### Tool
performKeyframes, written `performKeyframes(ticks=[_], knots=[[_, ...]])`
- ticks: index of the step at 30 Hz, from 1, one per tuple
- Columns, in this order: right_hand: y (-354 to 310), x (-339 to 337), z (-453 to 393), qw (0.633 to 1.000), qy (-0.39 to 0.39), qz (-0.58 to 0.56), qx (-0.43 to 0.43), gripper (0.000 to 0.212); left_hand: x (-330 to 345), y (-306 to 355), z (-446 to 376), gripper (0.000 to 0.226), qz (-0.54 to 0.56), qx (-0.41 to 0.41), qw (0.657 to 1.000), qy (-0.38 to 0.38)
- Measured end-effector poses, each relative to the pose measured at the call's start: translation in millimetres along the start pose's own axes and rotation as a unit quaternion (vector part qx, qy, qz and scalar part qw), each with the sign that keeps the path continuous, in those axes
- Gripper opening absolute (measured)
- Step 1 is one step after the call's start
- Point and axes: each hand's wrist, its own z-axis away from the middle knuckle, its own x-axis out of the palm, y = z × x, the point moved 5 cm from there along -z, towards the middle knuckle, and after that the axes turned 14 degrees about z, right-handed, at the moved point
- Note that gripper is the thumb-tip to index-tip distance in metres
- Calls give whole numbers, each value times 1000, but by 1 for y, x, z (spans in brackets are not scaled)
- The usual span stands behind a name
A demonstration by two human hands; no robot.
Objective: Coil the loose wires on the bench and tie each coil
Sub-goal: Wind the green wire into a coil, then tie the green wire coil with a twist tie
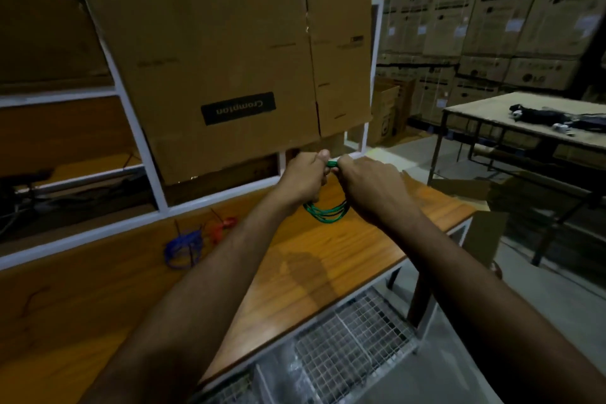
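Both forearms are bare from the elbow down, with no sleeves, watch, rings or gloves showing. The left hand (303, 179) and right hand (367, 187) are bare too.

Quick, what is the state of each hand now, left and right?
Left hand: closed, gripping the top of the green wire coil.
Right hand: closed, gripping the same coil beside it.
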Motion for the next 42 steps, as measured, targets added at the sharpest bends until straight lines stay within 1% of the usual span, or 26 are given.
performKeyframes(ticks=[2,4,6,8,10,12,14,16,20,25,27,29,31,32,33,35,36,37,38,39,40,42], knots=[[-13,7,12,1000,5,8,-6,20,-1,-18,12,43,32,-18,999,0],[-25,18,24,1000,-7,-27,-9,25,-7,-34,23,41,25,-4,1000,8],[-38,31,32,996,-16,-88,-13,31,-15,-51,34,38,-63,41,997,18],[-57,46,40,989,-15,-142,-34,34,-25,-74,50,35,-167,64,983,39],[-84,59,49,979,-20,-197,-52,33,-39,-96,70,32,-211,76,972,78],[-111,71,55,962,-34,-266,-45,30,-52,-114,86,32,-213,81,967,112],[-136,82,59,935,-58,-349,-18,30,-66,-129,97,33,-209,72,966,135],[-161,89,61,915,-75,-397,3,28,-82,-139,105,31,-206,64,965,152],[-207,85,59,892,-66,-443,63,22,-123,-160,109,33,-184,51,969,159],[-295,83,48,878,-104,-451,119,25,-202,-197,125,36,-144,7,975,169],[-336,74,43,880,-100,-449,120,24,-240,-211,133,36,-159,-4,973,167],[-375,68,35,879,-108,-455,97,24,-279,-223,142,35,-181,-21,970,161],[-411,68,28,867,-149,-473,49,28,-316,-233,158,37,-177,-39,969,166],[-427,68,24,846,-181,-501,31,34,-334,-238,167,39,-165,-43,971,168],[-441,70,20,814,-210,-541,35,40,-352,-242,175,40,-154,-44,972,171],[-466,82,11,725,-261,-629,106,46,-385,-248,188,39,-145,-60,971,179],[-480,90,6,680,-276,-662,150,44,-401,-250,192,37,-145,-75,969,186],[-494,97,-1,651,-286,-679,182,37,-417,-251,194,36,-141,-88,967,195],[-509,105,-7,637,-293,-685,198,29,-432,-250,197,36,-133,-98,965,205],[-525,110,-14,637,-298,-682,200,21,-447,-250,198,38,-121,-106,964,212],[-542,114,-21,655,-300,-668,187,16,-460,-249,200,39,-106,-110,963,221],[-573,117,-38,733,-297,-599,129,11,-482,-245,202,38,-81,-122,961,234]])
